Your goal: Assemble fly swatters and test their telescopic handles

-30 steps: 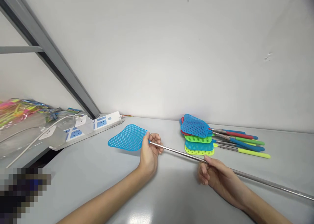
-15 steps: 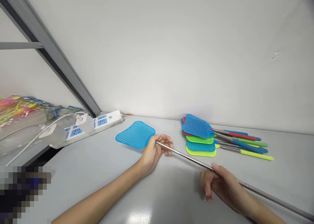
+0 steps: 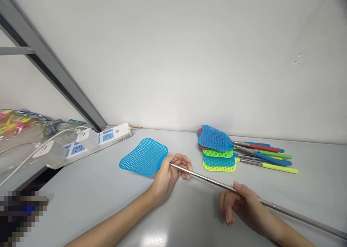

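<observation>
Head view: left hand [image 3: 168, 174] clamped on the steel rod [image 3: 217, 183] of a blue fly swatter [image 3: 143, 156], right at the mesh head — head lies flat on the grey worktop [image 3: 94, 196]. Right hand [image 3: 241, 205] further down the rod, fingers loosely curled, rod resting across them. Stack of swatters [image 3: 218, 149] near the wall, well apart. Power strip [image 3: 94, 142] far left.

Bright, even overhead light; glare patch on the table [image 3: 151, 239]; soft shadows; wide-angle edge bending; pixelated block lower left.
</observation>
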Action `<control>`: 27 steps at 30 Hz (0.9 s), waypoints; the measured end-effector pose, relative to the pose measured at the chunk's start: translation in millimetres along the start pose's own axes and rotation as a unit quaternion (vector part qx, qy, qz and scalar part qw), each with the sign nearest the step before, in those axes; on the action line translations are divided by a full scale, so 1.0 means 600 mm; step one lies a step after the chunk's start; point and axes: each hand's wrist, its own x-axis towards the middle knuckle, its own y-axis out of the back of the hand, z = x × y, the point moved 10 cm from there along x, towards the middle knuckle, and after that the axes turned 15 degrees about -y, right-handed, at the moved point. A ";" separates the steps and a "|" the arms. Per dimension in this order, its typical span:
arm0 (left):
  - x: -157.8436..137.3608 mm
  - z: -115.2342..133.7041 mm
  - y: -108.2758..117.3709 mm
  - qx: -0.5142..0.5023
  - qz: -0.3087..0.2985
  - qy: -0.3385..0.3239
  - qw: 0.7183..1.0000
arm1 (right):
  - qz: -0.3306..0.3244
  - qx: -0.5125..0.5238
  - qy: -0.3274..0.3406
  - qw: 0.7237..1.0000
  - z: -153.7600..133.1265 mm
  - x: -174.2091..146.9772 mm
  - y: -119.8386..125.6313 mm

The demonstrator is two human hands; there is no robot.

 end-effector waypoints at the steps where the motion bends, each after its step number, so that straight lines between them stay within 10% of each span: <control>1: -0.002 -0.001 -0.001 -0.001 0.000 0.003 1.000 | 0.002 -0.002 -0.004 1.000 0.001 0.000 0.000; 27: -0.076 -0.018 -0.047 0.005 -0.017 0.032 0.999 | -0.023 -0.080 -0.037 0.996 0.007 -0.018 -0.020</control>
